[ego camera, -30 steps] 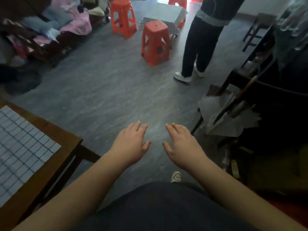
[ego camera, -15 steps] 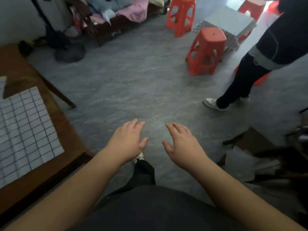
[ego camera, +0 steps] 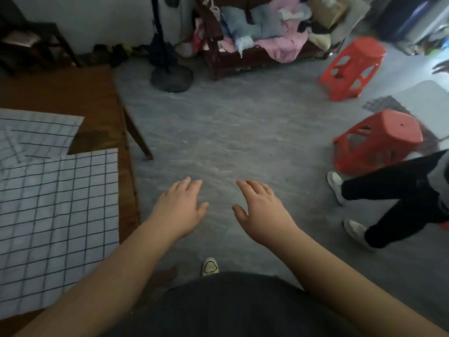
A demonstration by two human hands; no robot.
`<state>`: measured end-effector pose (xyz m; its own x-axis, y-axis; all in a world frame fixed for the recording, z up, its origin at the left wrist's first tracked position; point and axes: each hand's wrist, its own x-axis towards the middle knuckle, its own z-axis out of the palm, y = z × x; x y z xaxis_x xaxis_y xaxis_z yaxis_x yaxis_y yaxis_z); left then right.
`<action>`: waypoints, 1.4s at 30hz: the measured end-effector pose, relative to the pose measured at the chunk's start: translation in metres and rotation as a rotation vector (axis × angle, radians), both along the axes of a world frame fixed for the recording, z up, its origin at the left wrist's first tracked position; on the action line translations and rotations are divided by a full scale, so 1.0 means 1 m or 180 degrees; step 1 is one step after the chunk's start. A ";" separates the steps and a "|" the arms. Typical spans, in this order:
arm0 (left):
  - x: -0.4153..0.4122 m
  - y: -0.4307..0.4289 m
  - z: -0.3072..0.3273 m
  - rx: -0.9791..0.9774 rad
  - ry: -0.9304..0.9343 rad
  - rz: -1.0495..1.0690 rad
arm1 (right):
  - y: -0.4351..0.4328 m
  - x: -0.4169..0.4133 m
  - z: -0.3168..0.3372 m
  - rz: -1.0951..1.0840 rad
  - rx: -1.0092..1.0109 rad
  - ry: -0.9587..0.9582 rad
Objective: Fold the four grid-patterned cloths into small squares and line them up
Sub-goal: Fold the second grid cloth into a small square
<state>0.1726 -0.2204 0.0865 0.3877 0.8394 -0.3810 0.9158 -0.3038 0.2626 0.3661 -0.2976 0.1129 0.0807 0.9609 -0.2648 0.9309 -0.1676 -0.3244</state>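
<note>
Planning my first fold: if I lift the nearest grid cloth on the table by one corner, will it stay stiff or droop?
Probably droop: the nearest grid cloth lies thin and faintly rippled on the wooden table. Likely creases readily; the cloth behind it shows a turned-over flap. Pushed, it may bunch rather than slide.

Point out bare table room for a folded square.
Bare wood lies at the far end of the table, beyond the farther grid cloth, plus a small wedge between it and the near grid cloth. The near end is crowded.
</note>
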 end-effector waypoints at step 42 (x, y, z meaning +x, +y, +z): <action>-0.149 0.105 -0.033 -0.0437 -0.0415 0.5565 | 0.389 -0.317 -0.057 0.5504 -0.0389 -0.0106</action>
